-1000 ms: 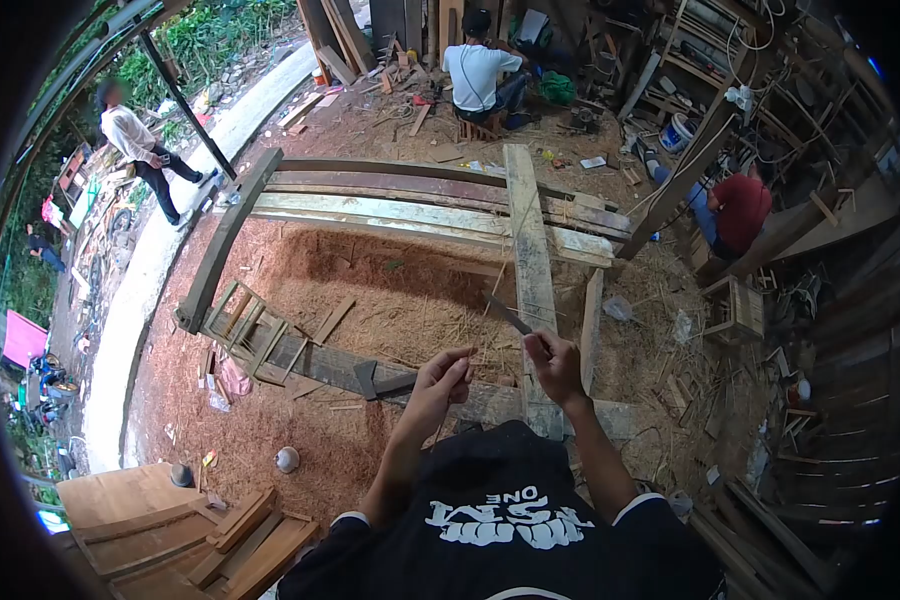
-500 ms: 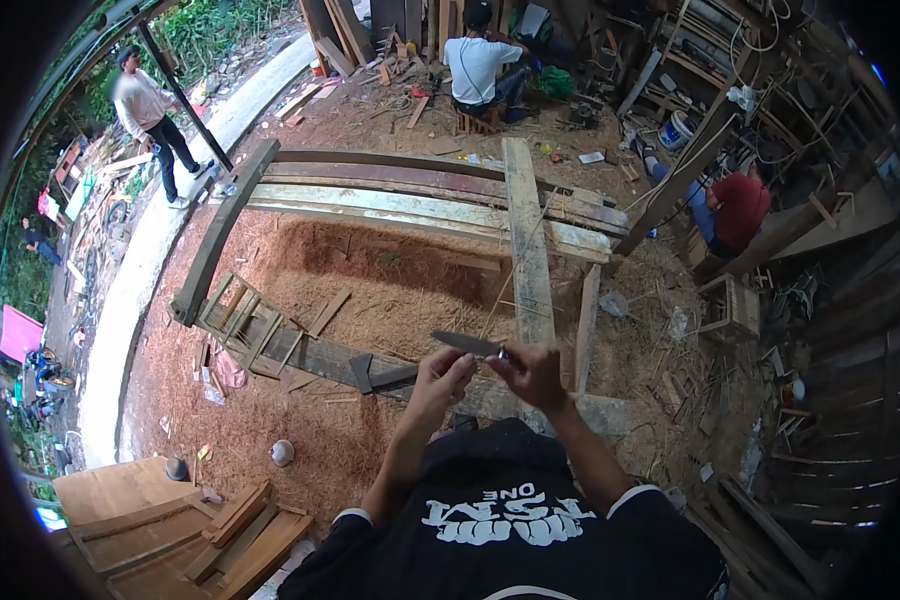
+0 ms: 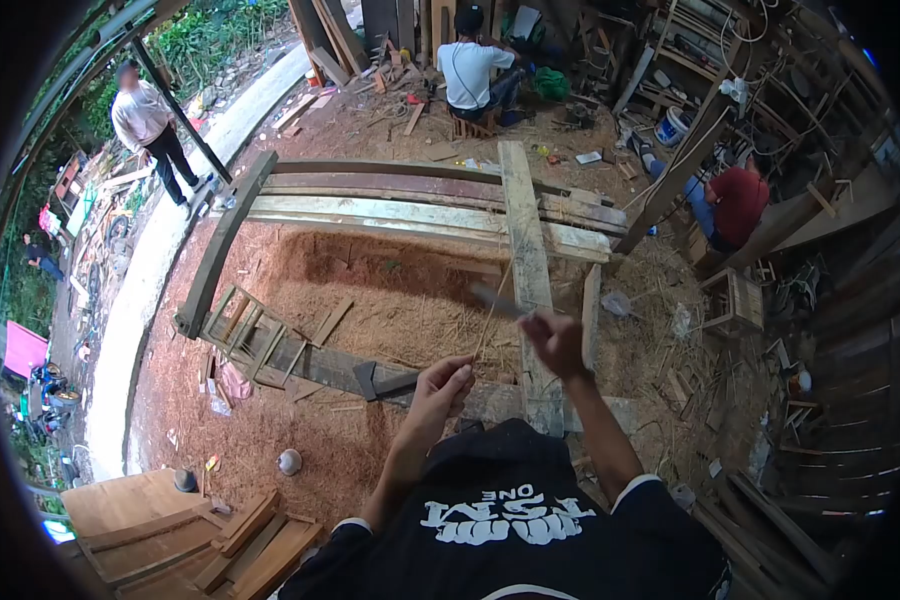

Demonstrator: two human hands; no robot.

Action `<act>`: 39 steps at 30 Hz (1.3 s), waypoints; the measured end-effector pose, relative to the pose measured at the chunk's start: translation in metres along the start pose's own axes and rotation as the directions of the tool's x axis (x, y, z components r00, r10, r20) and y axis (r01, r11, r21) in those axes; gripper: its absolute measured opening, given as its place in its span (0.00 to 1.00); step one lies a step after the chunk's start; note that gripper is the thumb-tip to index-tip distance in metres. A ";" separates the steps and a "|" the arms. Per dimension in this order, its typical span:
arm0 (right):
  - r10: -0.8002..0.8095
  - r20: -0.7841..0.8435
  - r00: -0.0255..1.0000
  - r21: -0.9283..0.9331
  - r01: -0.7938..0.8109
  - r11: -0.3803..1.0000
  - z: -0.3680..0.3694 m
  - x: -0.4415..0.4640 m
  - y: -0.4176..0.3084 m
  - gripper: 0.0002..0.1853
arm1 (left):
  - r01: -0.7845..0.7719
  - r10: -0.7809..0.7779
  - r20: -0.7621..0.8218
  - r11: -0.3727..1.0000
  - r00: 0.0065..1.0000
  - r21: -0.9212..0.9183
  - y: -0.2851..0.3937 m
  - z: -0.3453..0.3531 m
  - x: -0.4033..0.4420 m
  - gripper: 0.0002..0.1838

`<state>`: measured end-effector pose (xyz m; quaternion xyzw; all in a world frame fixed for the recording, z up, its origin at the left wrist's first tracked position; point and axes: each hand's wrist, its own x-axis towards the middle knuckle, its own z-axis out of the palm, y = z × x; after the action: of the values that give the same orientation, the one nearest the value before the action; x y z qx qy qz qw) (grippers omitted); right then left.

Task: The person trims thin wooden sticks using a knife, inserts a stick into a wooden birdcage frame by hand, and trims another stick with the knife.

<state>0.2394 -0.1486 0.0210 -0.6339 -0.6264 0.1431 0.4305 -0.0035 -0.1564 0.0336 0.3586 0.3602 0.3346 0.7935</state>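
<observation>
My right hand (image 3: 556, 345) is closed around a knife (image 3: 495, 300); its blade points up and left and is smeared by motion. Below and to the left, my left hand (image 3: 443, 392) pinches the lower end of a thin pale strip (image 3: 488, 322), perhaps bamboo or cane. The strip slants up and right past the knife blade. The two hands are apart. Behind my right hand runs a long upright-looking wooden beam (image 3: 527, 235). To the left of my left hand, a dark T-shaped piece (image 3: 367, 380) lies on a plank.
Several long boards (image 3: 380, 208) lie across the frame ahead. A small slatted wooden frame (image 3: 240, 325) rests on the left. Wooden panels (image 3: 140, 510) lie at lower left. One person (image 3: 470, 75) sits ahead, another (image 3: 738, 205) at right; a third (image 3: 145, 125) stands on the path.
My right hand has moved up and right with the knife, away from my left hand. My left hand has shifted slightly down and left.
</observation>
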 end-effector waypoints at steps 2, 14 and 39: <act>-0.295 0.076 0.953 0.032 0.293 0.956 0.007 -0.010 -0.018 0.19 | -0.009 0.009 0.000 1.000 1.000 0.018 0.000 0.003 0.006 0.15; -0.026 -0.093 0.995 0.030 0.029 0.999 0.003 -0.005 0.018 0.23 | 0.000 0.001 -0.019 0.998 1.000 0.065 -0.007 0.007 0.014 0.15; 0.148 0.054 0.987 -0.115 -0.141 0.983 0.024 -0.039 0.039 0.20 | 0.217 -0.213 0.078 0.975 0.974 -0.040 -0.042 -0.022 0.031 0.15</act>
<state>0.2410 -0.1694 -0.0356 -0.6959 -0.5988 0.1589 0.3632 0.0063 -0.1466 -0.0212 0.3100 0.3593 0.2420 0.8463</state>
